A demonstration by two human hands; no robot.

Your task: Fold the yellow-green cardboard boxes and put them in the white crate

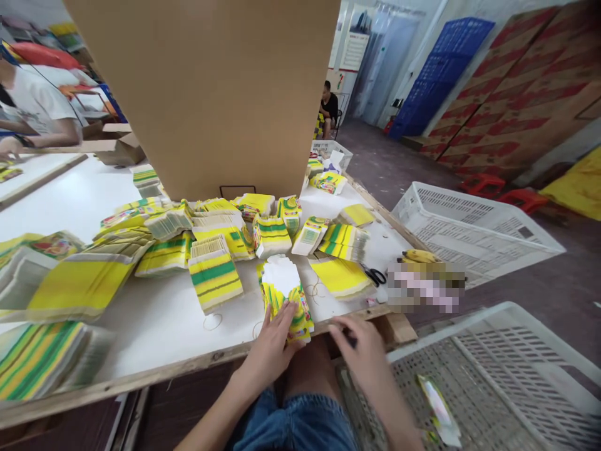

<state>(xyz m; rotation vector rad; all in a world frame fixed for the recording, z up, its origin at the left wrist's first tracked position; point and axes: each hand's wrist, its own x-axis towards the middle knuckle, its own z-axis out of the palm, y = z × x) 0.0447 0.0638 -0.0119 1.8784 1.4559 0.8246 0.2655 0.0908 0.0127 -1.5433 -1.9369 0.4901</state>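
My left hand [278, 331] lies on a pile of yellow printed packets [298, 308] at the table's front edge, its fingers stretched out over them. White slips [282, 274] lie on the far end of that pile. My right hand [360, 343] hovers just off the table edge, right of the pile. Its fingers are loosely curled and apart, slightly blurred, with nothing visible in them. Beyond my hands stand bundles of yellow and green packets [215, 275]. A flat yellow stack [340, 277] lies to the right, beside black-handled scissors [375, 274].
A tall cardboard sheet [201, 100] rises behind the bundles. White plastic crates [474, 216] stand at right; the nearer crate [511, 319] has a packet [440, 410] inside. Bananas [420, 256] lie beside a pixelated patch. Rubber bands [213, 322] dot the table. Two people sit farther off.
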